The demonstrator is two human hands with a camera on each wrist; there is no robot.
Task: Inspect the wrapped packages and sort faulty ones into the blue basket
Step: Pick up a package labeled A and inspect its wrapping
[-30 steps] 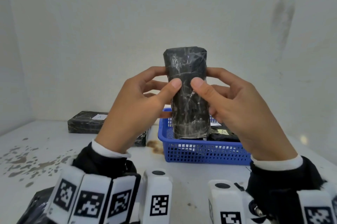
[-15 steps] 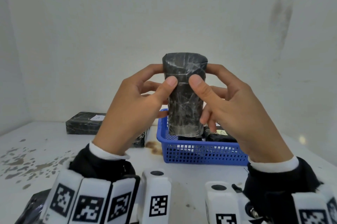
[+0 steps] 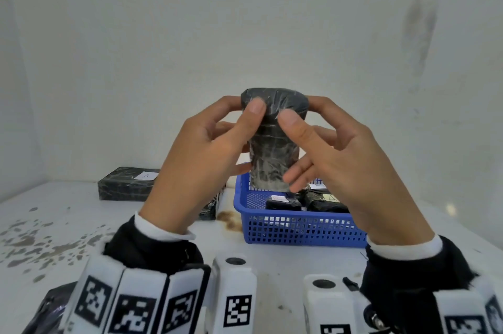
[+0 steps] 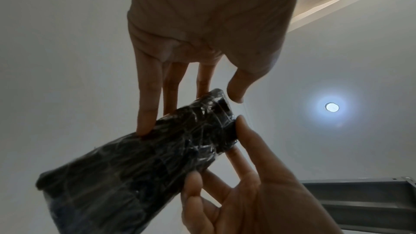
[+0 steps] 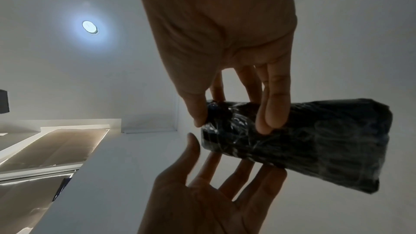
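Both hands held one black wrapped package (image 3: pixel 273 140) upright in the air above the blue basket (image 3: pixel 299 227), its top end tipped toward the person, probably so the wrap could be checked for faults. The left hand (image 3: pixel 196 167) pinched it near the top, thumb in front and fingers behind. The right hand (image 3: pixel 351 170) gripped the same end, thumb pressed on the front, its lower fingers spread loose beside the package. Inside the basket lay two dark labelled packages (image 3: pixel 304 201). Left of the basket, another labelled package (image 3: pixel 126 184) rested on the counter (image 3: pixel 40 225), seemingly kept apart from the rejects.
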